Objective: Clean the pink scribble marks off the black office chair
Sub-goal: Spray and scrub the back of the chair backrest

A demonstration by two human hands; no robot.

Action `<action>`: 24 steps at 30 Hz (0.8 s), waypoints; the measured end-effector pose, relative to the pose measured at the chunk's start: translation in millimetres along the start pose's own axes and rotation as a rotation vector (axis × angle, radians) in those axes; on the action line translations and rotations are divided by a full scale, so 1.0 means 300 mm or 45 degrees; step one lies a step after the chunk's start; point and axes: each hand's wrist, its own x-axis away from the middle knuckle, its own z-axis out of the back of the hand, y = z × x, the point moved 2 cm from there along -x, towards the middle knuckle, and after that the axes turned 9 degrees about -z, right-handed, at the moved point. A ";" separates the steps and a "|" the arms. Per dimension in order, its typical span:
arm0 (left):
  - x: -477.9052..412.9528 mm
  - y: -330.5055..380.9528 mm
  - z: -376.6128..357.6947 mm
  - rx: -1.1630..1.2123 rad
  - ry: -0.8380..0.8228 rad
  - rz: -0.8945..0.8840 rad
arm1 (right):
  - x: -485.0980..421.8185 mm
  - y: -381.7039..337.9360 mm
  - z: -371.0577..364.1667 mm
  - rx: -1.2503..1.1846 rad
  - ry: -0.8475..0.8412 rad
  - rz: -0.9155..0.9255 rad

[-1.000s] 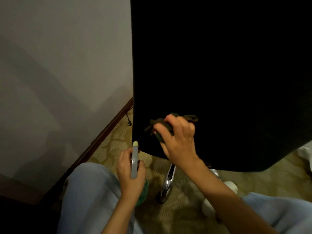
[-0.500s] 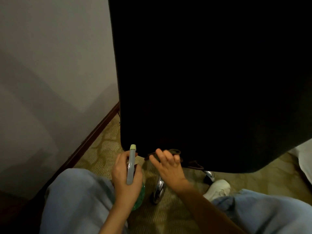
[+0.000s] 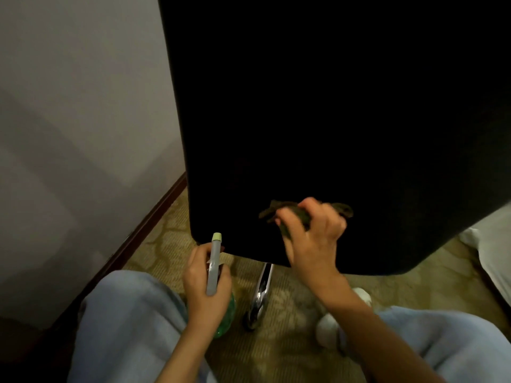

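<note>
Grip of the right hand [image 3: 312,244] clenches a dark cloth [image 3: 273,211] against the black chair [image 3: 331,120], presumably scrubbing; the left hand [image 3: 203,288] clasps the spray bottle [image 3: 214,258] ready.

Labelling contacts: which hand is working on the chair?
The right hand: it presses a dark cloth against the black chair. The left hand only grips a spray bottle.

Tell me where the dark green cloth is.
Head view, lower centre: the crumpled dark green cloth is gripped in the right hand against the black chair back, near its bottom edge.
</note>
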 end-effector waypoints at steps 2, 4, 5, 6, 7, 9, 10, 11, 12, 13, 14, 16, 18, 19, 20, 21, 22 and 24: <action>0.003 0.003 -0.006 0.004 -0.001 -0.019 | -0.034 0.036 -0.026 0.025 0.068 -0.071; 0.002 0.000 -0.016 0.015 -0.014 -0.041 | 0.017 0.055 -0.077 0.147 0.056 0.026; 0.002 -0.002 -0.022 0.012 -0.019 -0.057 | 0.068 0.057 -0.100 0.201 0.019 0.106; 0.001 -0.003 -0.026 0.012 -0.023 -0.069 | 0.131 0.059 -0.123 0.233 -0.032 0.180; 0.001 -0.003 -0.028 0.017 -0.025 -0.075 | 0.200 0.062 -0.143 0.246 -0.098 0.238; 0.000 -0.004 -0.036 0.046 -0.032 -0.068 | 0.340 0.077 -0.172 0.219 -0.257 0.323; 0.000 -0.003 -0.038 0.059 -0.041 -0.067 | 0.401 0.089 -0.183 0.212 -0.341 0.365; 0.000 -0.004 -0.041 0.064 -0.049 -0.075 | 0.455 0.102 -0.194 0.212 -0.433 0.406; 0.003 0.000 -0.040 0.069 -0.056 -0.088 | 0.499 0.111 -0.199 0.219 -0.529 0.440; 0.007 0.002 -0.038 0.072 -0.062 -0.099 | 0.537 0.109 -0.195 0.230 -0.602 0.464; 0.011 0.008 -0.035 0.080 -0.065 -0.111 | 0.568 0.103 -0.185 0.242 -0.654 0.462; 0.015 0.012 -0.033 0.091 -0.071 -0.126 | 0.589 0.075 -0.151 0.223 -0.681 0.423; 0.017 0.013 -0.040 0.076 -0.074 -0.124 | 0.533 0.059 -0.105 0.166 -0.641 0.363; 0.019 0.014 -0.044 0.064 -0.082 -0.126 | 0.479 0.065 -0.075 0.137 -0.606 0.301; 0.023 0.016 -0.048 0.053 -0.091 -0.136 | 0.413 0.083 -0.039 0.112 -0.544 0.219; 0.028 0.018 -0.053 0.048 -0.101 -0.145 | 0.335 0.103 0.000 0.073 -0.445 0.138; 0.033 0.020 -0.057 0.054 -0.111 -0.148 | 0.252 0.128 0.041 0.014 -0.315 0.031; 0.044 0.019 -0.070 0.078 -0.136 -0.137 | 0.109 0.192 0.104 -0.094 -0.105 -0.170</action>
